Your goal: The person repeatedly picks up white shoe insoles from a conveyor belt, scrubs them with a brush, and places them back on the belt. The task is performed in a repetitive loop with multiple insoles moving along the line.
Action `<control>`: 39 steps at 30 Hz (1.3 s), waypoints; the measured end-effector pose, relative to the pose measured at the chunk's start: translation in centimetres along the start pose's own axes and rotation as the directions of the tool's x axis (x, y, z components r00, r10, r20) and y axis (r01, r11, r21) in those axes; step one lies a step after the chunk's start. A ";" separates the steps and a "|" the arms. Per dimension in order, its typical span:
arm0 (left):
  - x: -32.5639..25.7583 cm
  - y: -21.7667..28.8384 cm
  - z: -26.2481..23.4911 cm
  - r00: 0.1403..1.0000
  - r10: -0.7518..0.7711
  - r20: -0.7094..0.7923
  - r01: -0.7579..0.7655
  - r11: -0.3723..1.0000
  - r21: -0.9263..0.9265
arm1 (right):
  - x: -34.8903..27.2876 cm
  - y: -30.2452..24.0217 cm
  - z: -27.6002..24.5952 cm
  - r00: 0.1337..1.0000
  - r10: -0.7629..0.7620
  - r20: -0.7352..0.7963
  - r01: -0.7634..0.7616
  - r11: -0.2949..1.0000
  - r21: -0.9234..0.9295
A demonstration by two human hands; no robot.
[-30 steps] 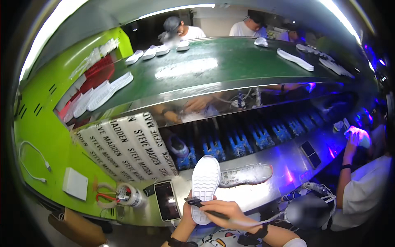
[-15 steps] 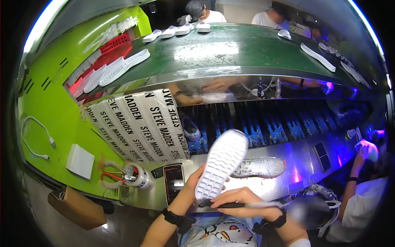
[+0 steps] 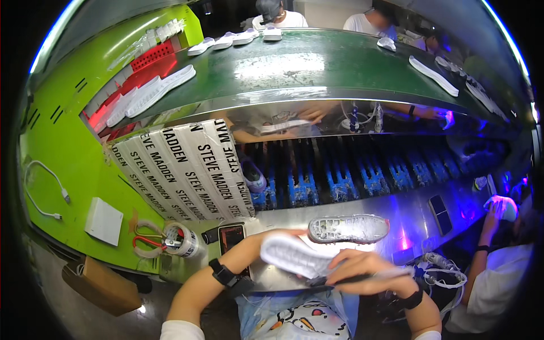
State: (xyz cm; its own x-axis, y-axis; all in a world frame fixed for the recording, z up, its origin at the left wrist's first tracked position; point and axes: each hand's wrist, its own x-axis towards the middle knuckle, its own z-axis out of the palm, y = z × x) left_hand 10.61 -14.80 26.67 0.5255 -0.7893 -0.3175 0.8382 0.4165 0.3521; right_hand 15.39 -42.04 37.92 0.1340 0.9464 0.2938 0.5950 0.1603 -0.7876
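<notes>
Shoe sole (image 3: pixel 294 255), white and long, sits in your two hands just above the near edge of the shiny metal bench (image 3: pixel 408 212). Your left hand (image 3: pixel 271 241) grips its back end, with the fingers mostly hidden under it. Your right hand (image 3: pixel 365 272) is curled tight around a thin dark tool (image 3: pixel 345 279) that lies against the front end of the sole. The sole looks light and a bit bendy, like rubber or foam, so hold it by the sides and near the middle so it does not flop. It is blurry, so you cannot tell how smooth it is. Just past your hands, a second sole (image 3: pixel 348 228) lies flat on the bench. A phone (image 3: pixel 231 239) lies by your left wrist. Farther left are a tape roll (image 3: pixel 182 241) and red scissors (image 3: pixel 148 241).
</notes>
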 end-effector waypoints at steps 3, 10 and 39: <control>1.0 -4.5 -1.2 0.775 0.597 0.207 -0.442 0.746 -0.499 | -0.2 -0.6 -0.7 0.873 0.376 -0.312 -0.252 0.893 0.372; 3.4 -8.2 0.9 0.543 0.839 -0.025 -0.758 0.478 -0.444 | 5.2 1.1 4.1 0.690 0.128 -0.712 -0.239 0.969 -0.057; 0.3 -0.4 5.5 0.904 0.386 -0.183 -0.408 0.907 -0.104 | 3.2 -1.3 2.0 0.990 0.097 -0.098 -0.074 0.974 0.214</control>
State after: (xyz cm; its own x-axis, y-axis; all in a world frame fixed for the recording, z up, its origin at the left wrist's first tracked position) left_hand 9.66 -17.67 31.27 0.8253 -0.4701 -0.3127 0.5608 0.7468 0.3574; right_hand 13.43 -38.66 38.79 0.2683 0.9252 0.2682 0.3997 0.1464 -0.9049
